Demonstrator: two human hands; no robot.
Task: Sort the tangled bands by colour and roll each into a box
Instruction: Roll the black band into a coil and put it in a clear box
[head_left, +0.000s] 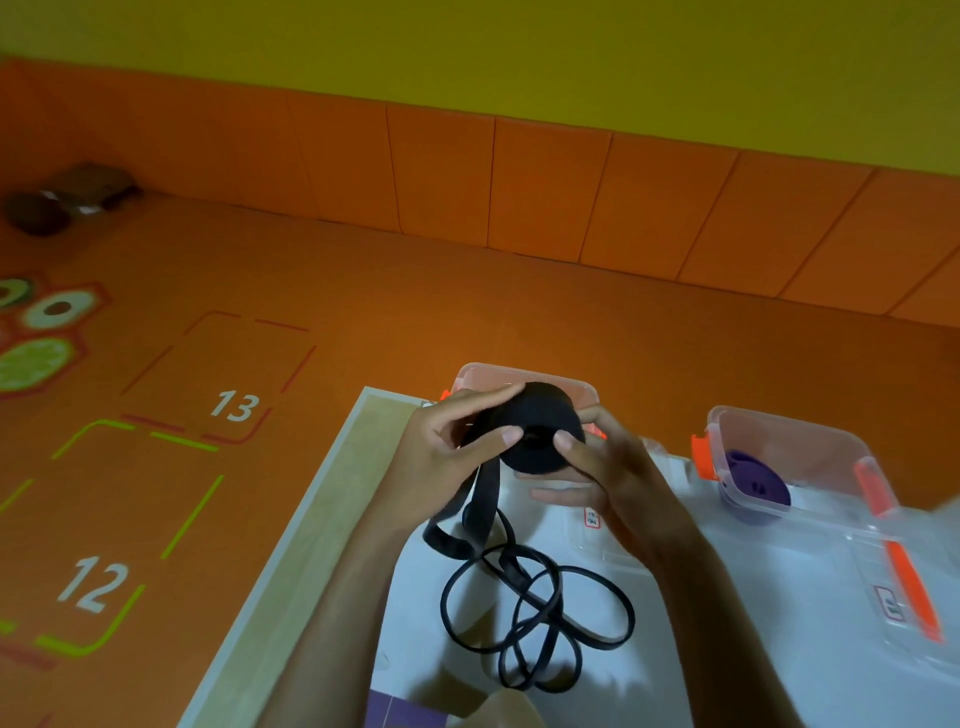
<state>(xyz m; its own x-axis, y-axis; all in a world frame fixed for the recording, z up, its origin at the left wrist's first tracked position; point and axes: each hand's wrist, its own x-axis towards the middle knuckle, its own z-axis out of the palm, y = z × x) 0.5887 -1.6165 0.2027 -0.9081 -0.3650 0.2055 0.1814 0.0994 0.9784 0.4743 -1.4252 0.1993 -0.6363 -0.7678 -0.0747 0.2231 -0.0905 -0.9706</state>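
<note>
Both hands hold a thick roll of black band (540, 431) above the table's far edge. My left hand (457, 447) grips its left side, thumb pressed near the roll's centre. My right hand (608, 478) pinches the right side. The unrolled tail of the black band (535, 608) hangs down and lies in loose loops on the white table (426, 597). Behind the roll stands a clear box with orange clips (524, 374); what it holds is hidden. A second clear box (810, 457) at the right holds a rolled purple band (753, 483).
Clear lids with orange latches (904, 587) lie flat on the table at the right. The table's wooden left edge (291, 561) runs diagonally. Beyond it is an orange floor with numbered squares (234, 405) and an orange-tiled wall base. Dark objects (67, 197) sit far left.
</note>
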